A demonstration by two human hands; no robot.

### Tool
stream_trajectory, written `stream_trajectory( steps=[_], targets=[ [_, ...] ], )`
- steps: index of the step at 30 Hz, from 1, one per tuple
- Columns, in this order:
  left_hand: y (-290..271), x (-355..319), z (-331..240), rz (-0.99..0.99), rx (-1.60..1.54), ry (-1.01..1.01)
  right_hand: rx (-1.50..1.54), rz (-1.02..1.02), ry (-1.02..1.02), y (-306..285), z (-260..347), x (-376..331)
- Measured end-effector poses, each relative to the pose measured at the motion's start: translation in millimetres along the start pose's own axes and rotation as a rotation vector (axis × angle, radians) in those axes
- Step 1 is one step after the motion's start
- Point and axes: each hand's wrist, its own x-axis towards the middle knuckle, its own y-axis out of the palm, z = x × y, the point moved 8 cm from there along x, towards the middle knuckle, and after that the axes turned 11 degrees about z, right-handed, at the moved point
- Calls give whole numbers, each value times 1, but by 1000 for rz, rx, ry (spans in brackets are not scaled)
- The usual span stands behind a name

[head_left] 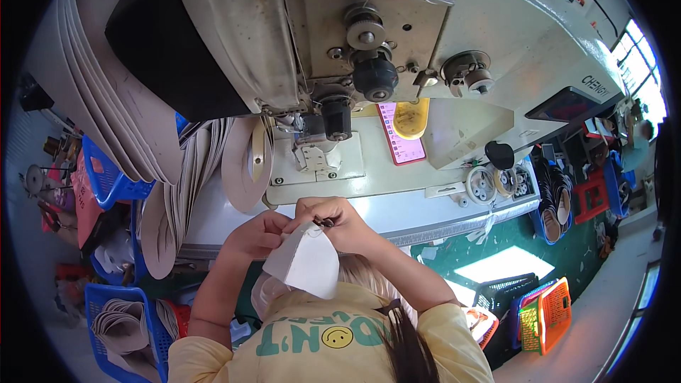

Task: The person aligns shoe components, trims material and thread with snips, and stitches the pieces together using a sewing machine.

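Both hands (pixel 257 237) (pixel 335 223), white piece (pixel 305 261) — near table edge (pixel 454 225)

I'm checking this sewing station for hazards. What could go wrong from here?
The white piece, held in the left hand and right hand at the table's front edge, might drop if the grip slips. The pale stacked pieces overhang that edge, so the left arm could brush them. The phone beside the sewing machine might get knocked.
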Motion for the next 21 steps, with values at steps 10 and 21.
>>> stream_trajectory(
  steps=[10,21],
  targets=[
    [-6,-101,-65,-203,195,455,140,-4,345,14,-52,-1],
    [4,-234,-201,-414,458,812,-272,-207,476,-46,-111,-35]
  ],
)
